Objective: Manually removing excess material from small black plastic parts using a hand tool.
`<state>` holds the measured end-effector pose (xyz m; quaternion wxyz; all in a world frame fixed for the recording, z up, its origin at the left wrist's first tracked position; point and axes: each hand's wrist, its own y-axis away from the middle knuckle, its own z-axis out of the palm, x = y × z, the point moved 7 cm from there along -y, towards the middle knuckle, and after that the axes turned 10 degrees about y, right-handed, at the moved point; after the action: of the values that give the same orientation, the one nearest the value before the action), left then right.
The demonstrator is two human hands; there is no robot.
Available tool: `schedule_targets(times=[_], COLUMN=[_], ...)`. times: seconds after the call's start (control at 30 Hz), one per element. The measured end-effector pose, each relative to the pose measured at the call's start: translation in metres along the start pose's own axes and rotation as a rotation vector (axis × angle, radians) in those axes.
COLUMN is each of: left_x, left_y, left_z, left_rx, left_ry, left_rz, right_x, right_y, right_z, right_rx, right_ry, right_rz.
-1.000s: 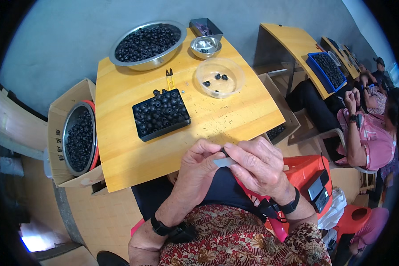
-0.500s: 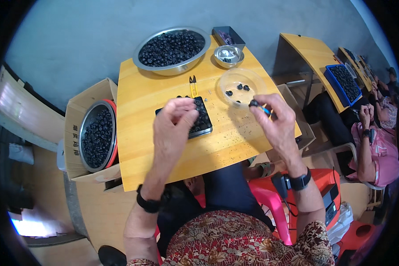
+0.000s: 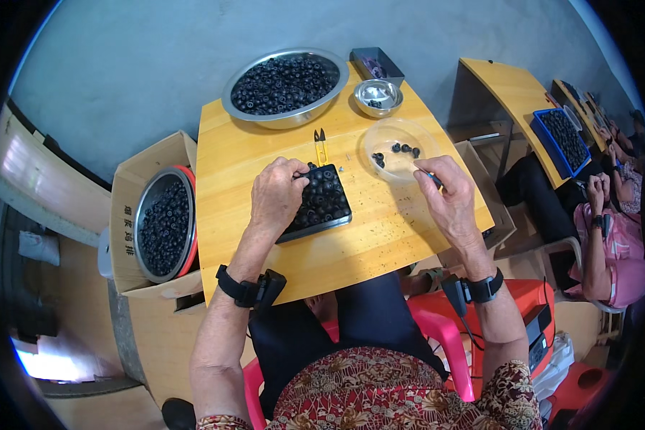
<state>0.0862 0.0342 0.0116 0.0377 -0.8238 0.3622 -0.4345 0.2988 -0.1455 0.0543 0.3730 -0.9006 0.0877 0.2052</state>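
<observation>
My left hand (image 3: 278, 192) is at the upper left corner of a shallow dark tray (image 3: 315, 231). Its fingertips are closed by a small black round part (image 3: 311, 166), which they partly hide. Rows of similar black parts (image 3: 326, 195) fill the tray. At the near right of a clear plastic bowl (image 3: 387, 129), my right hand (image 3: 448, 195) grips a slim blue-handled tool (image 3: 435, 179). Its kind is hard to make out, since the fingers cover most of it. Several black parts (image 3: 406, 147) lie in the bowl. Yellow-handled thread snips (image 3: 320, 147) rest beyond the tray.
A large metal basin (image 3: 287, 118) heaped with black parts stands at the back, beside a small metal bowl (image 3: 378, 94) and a grey box (image 3: 387, 61). Left of the table, a cardboard carton (image 3: 140, 172) holds another full basin (image 3: 145, 261). People sit at tables on the right.
My left hand has come down to the tray and its fingers have closed. The black part has left my right fingers, and one more part shows in the clear bowl.
</observation>
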Motion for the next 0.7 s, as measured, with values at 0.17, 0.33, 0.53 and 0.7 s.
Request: schedule_targets(times=[0.17,0.33,0.53,0.7], left_x=[0.015,0.022,0.074,0.106], left_y=[0.005,0.02,0.073,0.089], left_z=[-0.008,-0.004,0.029,0.037], left_rx=[0.037,0.011,-0.147,-0.205], left_ry=[0.005,0.728,1.383,1.413], left_rz=[0.043,-0.298,-0.526,-0.462], right_x=[-0.011,-0.034,-0.077,-0.092], right_y=[0.011,0.02,0.026,0.036], right_z=[-0.002,-0.005,-0.02,-0.033], right_rx=[-0.055,-0.108,-0.255,-0.175], right_ry=[-0.099,-0.212,-0.387,-0.347], right_rz=[0.053,0.098,0.123,-0.103])
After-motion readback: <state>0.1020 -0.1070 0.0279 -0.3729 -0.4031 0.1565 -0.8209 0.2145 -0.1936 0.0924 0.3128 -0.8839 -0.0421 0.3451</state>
